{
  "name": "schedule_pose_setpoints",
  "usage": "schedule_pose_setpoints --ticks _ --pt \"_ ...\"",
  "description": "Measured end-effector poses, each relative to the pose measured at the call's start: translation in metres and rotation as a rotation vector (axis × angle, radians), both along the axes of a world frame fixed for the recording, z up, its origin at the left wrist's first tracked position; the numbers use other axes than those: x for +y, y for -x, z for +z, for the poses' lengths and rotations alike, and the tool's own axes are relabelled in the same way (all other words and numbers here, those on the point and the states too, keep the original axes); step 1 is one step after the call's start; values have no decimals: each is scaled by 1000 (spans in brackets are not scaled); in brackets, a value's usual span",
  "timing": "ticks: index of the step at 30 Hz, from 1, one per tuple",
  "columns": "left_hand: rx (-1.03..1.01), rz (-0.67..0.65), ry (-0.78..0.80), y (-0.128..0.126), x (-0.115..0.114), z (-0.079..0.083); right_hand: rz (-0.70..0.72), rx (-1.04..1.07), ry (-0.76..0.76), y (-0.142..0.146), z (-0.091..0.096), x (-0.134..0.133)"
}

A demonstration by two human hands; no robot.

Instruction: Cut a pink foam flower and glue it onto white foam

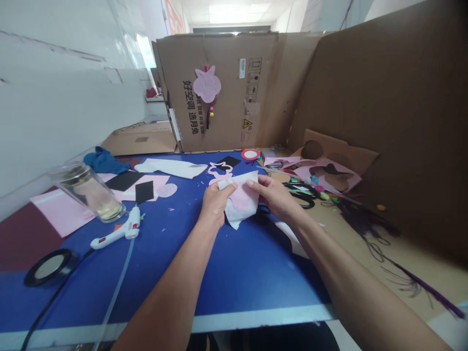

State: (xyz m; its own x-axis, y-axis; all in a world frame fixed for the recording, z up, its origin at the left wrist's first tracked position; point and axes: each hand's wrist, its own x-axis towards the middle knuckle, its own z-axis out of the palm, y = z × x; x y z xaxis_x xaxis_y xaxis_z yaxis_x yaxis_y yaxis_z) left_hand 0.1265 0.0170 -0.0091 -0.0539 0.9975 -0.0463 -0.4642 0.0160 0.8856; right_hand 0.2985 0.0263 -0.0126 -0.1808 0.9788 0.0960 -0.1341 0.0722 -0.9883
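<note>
Between my two hands, above the blue table, is a piece of white felt (233,217) with a pink cut-out shape (241,197) lying on it. My left hand (213,202) pinches the felt's left side, thumb on top. At its upper right, my right hand (274,195) grips the same piece with thumb and fingers. Just behind the hands lies a pink outline cut-out (220,170). Black-handled scissors (303,197) rest to the right of my right hand, partly covered by other items. What lies directly beneath the felt is hidden.
On the left are a white glue gun (119,231), a glass cup (91,192) tipped-looking in this wide view, and a tape roll (51,267). Cardboard walls (234,97) stand behind and to the right. Pink scraps and purple strands (361,214) crowd the right.
</note>
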Motion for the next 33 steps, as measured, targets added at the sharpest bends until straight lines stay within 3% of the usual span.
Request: schedule_pose_setpoints --ticks 33 --pt "-35 13 -4 1 2 1 11 -53 -3 0 0 -1"
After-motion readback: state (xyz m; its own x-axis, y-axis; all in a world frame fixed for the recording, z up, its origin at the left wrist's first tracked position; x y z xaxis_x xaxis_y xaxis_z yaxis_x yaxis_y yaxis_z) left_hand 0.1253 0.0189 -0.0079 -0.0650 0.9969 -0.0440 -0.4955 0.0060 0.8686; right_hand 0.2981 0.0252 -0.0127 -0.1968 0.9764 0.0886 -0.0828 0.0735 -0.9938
